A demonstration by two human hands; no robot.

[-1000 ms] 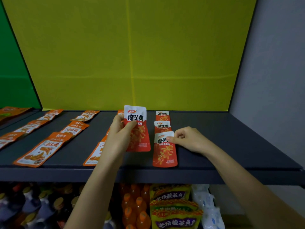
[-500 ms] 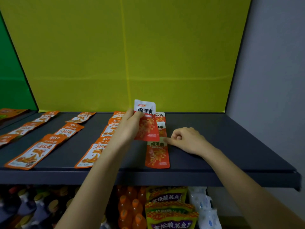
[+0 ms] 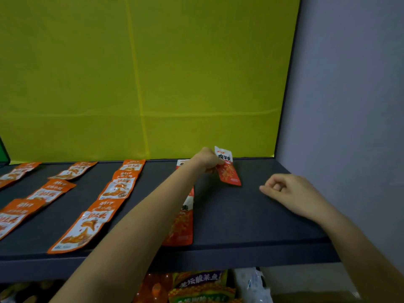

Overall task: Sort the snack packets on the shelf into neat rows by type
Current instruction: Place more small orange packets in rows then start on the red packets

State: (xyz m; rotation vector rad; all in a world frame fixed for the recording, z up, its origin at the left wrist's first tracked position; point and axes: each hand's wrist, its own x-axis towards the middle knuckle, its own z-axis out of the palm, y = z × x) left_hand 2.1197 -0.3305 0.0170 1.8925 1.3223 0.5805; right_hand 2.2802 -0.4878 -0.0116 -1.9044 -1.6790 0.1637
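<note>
Looking at the biggest stuff first: a yellow backdrop (image 3: 140,79) fills the space behind both hands, and the dark grey shelf (image 3: 251,215) runs underneath them. Off to the left of the left hand (image 3: 206,159) sit rows of long orange snack packets (image 3: 80,228), lying flat and running front to back. Right under the left forearm there's a row of red-and-white packets (image 3: 182,224), mostly hidden by the arm, with the nearest one at the front edge. The left hand is reached out toward the back of the shelf, fingers pinched closed around a single red-and-white packet (image 3: 227,169), holding it tilted with its white top up and its bottom corner just about on the shelf. The right hand (image 3: 290,191) rests on bare shelf, to the right of and nearer than that packet, loosely curled into a fist with nothing in it. Below the shelf, under both arms, you can make out bottles (image 3: 156,288) and yellow-purple bags (image 3: 200,285).
</note>
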